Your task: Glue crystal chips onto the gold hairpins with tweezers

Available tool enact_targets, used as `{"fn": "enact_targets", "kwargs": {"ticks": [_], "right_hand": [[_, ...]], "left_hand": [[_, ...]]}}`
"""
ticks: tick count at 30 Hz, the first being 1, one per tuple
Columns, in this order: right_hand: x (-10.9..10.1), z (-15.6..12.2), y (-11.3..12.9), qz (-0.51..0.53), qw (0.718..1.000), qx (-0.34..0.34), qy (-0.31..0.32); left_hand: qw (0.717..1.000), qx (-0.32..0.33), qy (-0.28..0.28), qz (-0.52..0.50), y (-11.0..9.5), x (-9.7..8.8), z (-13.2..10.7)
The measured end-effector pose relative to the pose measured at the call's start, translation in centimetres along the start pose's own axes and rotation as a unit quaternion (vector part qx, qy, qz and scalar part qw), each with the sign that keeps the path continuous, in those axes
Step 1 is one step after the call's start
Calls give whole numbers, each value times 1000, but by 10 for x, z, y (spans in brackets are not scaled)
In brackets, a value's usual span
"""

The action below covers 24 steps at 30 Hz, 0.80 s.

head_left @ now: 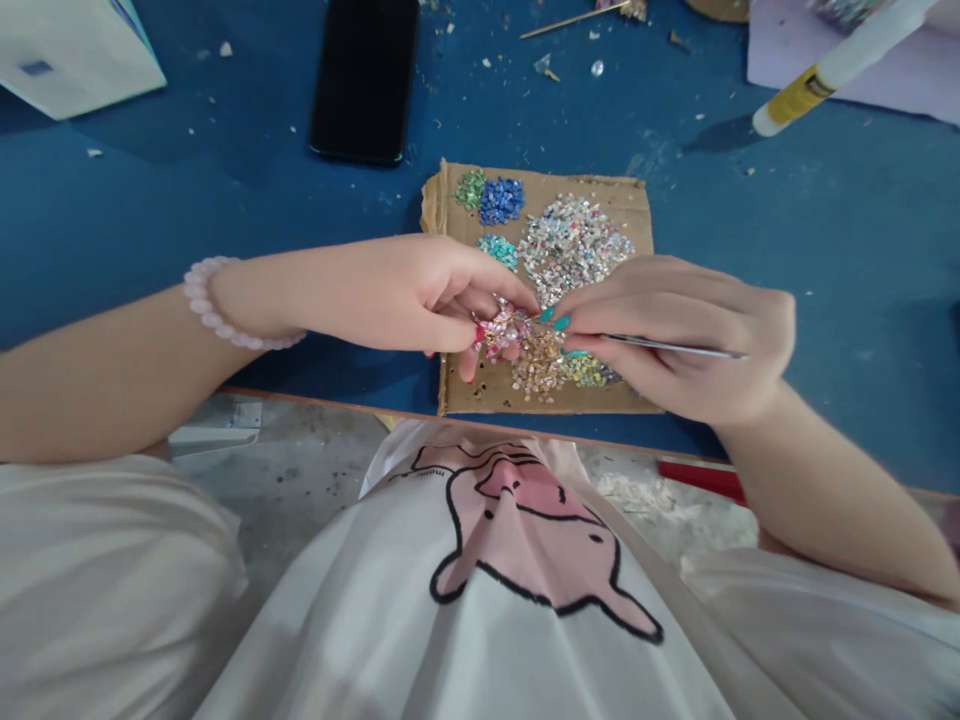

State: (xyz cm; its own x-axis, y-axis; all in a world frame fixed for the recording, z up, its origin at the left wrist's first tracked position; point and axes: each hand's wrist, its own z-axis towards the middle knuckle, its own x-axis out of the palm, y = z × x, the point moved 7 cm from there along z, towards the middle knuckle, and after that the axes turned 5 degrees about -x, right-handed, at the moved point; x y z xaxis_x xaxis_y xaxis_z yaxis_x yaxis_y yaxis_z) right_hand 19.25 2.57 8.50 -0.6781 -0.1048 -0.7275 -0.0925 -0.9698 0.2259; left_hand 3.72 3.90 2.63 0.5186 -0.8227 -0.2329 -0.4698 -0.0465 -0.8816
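My left hand (450, 295) is closed, with thumb and fingers around a pink beaded ornament (504, 330) that has a pearl-like bead on it. From the right, my right hand (682, 330) pinches a thin metal tweezers-like tool (667, 346), its shaft lying along the fingers. The tool's tip meets the ornament's right side; whether it grips anything there is too small to tell. Under both hands lies a piece of cardboard (465, 398) bearing piles of small stones: silvery (574, 240), blue (502, 200), green (471, 188), turquoise (499, 250), gold-coloured (538, 365) and yellow-green (585, 370).
A black phone (365, 80) lies behind the cardboard on the blue table (225, 190). A white box (75, 50) stands at the back left. At the back right are a glue tube (810, 92) and a lilac sheet (892, 75). A thin stick (566, 22) lies among scattered bits.
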Motion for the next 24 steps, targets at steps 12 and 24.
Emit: {"fn": "enact_targets", "kwargs": {"ticks": [12,24], "right_hand": [[1,-5,-4,12,999,41,-2],[2,-4,-5,13,999,41,-3]], "left_hand": [[1000,15,-6,10,-4,-1,1],[999,14,-10,43,2,-2,0]]}}
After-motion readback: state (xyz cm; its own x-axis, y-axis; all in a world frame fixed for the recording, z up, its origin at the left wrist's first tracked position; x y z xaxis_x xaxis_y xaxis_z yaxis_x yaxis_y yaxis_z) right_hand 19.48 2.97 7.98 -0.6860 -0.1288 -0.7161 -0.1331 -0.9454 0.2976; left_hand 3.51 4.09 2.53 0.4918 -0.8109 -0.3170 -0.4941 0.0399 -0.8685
